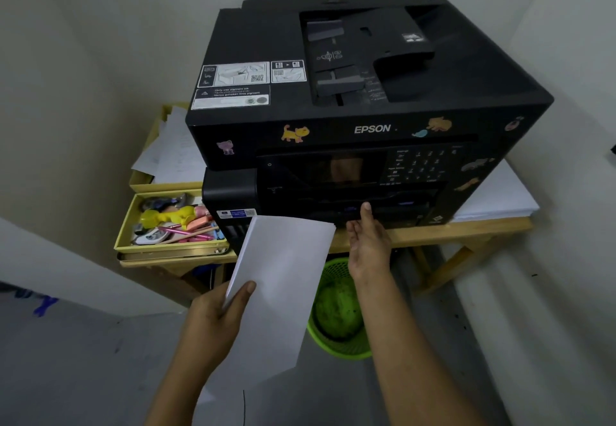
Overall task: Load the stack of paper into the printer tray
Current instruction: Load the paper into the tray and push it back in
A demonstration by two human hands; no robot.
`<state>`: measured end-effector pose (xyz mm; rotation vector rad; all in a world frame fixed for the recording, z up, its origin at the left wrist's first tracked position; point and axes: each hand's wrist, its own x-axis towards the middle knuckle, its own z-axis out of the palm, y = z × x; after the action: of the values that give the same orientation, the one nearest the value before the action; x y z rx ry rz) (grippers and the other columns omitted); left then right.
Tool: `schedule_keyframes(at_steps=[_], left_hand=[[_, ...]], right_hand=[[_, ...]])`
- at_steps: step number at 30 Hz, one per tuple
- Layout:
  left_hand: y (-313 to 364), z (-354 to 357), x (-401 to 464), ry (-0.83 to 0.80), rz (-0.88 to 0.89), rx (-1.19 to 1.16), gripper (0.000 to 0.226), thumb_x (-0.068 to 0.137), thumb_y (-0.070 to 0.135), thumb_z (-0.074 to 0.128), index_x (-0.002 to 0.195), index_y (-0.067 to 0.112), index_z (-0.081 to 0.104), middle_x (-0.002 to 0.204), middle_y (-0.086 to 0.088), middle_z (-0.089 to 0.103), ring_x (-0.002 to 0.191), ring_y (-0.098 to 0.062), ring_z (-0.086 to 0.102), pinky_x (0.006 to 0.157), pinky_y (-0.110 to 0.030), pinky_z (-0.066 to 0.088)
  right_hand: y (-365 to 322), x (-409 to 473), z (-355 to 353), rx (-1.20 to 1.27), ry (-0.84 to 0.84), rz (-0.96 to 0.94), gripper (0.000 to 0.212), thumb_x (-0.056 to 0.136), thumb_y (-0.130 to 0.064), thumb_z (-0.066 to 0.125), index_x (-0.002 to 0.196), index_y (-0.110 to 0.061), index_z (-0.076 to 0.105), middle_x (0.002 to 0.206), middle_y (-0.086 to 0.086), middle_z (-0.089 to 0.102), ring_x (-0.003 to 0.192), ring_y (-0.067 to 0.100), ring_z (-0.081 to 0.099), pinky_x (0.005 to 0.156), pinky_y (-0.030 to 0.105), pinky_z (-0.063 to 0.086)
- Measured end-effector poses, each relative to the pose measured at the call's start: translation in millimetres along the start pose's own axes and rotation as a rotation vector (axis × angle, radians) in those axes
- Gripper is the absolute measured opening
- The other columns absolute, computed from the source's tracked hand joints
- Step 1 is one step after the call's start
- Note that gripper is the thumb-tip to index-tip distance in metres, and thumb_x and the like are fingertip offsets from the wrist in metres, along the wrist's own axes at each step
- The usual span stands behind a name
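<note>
A black Epson printer with animal stickers stands on a wooden table. My left hand grips a white stack of paper from its left edge, thumb on top, and holds it in the air below the printer's front left corner. My right hand is palm up with fingers apart, its fingertips at the lower front of the printer, at the dark tray slot. Whether it touches the tray I cannot tell.
A yellow box of pens and small items sits left of the printer, with loose sheets in a box behind it. A green mesh bin stands on the floor under the table. More white paper lies right of the printer.
</note>
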<state>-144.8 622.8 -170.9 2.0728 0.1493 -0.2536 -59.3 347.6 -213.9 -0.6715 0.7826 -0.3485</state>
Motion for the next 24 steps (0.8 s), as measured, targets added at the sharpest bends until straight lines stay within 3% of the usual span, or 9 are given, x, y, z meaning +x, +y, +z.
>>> schedule_keyframes(at_steps=[5, 8, 13, 16, 20, 24], left_hand=[[14, -12, -11, 0.056, -0.056, -0.111, 0.014, 0.100, 0.037, 0.066, 0.099, 0.025, 0.074, 0.080, 0.013, 0.081, 0.072, -0.007, 0.078, 0.051, -0.019, 0.056], [23, -16, -16, 0.105, -0.089, -0.168, 0.016, 0.099, 0.036, 0.067, 0.095, 0.024, 0.076, 0.079, 0.003, 0.081, 0.070, -0.013, 0.077, 0.056, -0.024, 0.055], [38, -17, -26, 0.141, -0.121, -0.239, 0.016, 0.100, 0.034, 0.068, 0.094, 0.022, 0.077, 0.079, 0.020, 0.081, 0.072, -0.012, 0.078, 0.062, -0.031, 0.056], [47, -16, -35, 0.126, -0.147, -0.273, 0.018, 0.100, 0.034, 0.067, 0.099, 0.020, 0.077, 0.082, 0.016, 0.082, 0.070, -0.010, 0.078, 0.063, -0.030, 0.056], [59, -16, -49, 0.115, -0.177, -0.313, 0.015, 0.099, 0.036, 0.067, 0.098, 0.023, 0.074, 0.076, 0.020, 0.081, 0.082, -0.018, 0.075, 0.063, -0.028, 0.055], [66, -17, -62, 0.094, -0.205, -0.332, 0.028, 0.097, 0.041, 0.069, 0.109, 0.017, 0.076, 0.090, 0.000, 0.084, 0.089, -0.027, 0.078, 0.067, -0.035, 0.059]], right_hand=[[-12, -5, -11, -0.087, -0.039, 0.004, 0.024, 0.097, -0.018, 0.081, 0.085, -0.012, 0.061, 0.084, 0.005, 0.068, 0.088, 0.016, 0.073, 0.104, 0.035, 0.059], [-16, -9, -17, -0.107, -0.051, 0.013, 0.023, 0.097, -0.017, 0.081, 0.086, -0.013, 0.061, 0.086, 0.007, 0.070, 0.091, 0.018, 0.074, 0.103, 0.035, 0.059], [-12, -28, -43, -0.128, -0.062, -0.009, 0.021, 0.095, -0.017, 0.082, 0.091, -0.006, 0.065, 0.082, 0.004, 0.073, 0.092, 0.019, 0.076, 0.096, 0.035, 0.063], [-8, -50, -72, -0.156, -0.080, -0.011, 0.021, 0.096, -0.020, 0.081, 0.093, -0.007, 0.065, 0.083, 0.002, 0.073, 0.091, 0.015, 0.078, 0.091, 0.030, 0.065], [-9, -75, -105, -0.179, -0.098, -0.005, 0.015, 0.098, -0.017, 0.080, 0.101, -0.005, 0.071, 0.095, 0.007, 0.076, 0.099, 0.018, 0.077, 0.088, 0.026, 0.065], [-15, -93, -121, -0.190, -0.088, 0.039, 0.026, 0.096, -0.015, 0.081, 0.115, 0.001, 0.075, 0.109, 0.012, 0.080, 0.108, 0.025, 0.077, 0.083, 0.024, 0.065]])
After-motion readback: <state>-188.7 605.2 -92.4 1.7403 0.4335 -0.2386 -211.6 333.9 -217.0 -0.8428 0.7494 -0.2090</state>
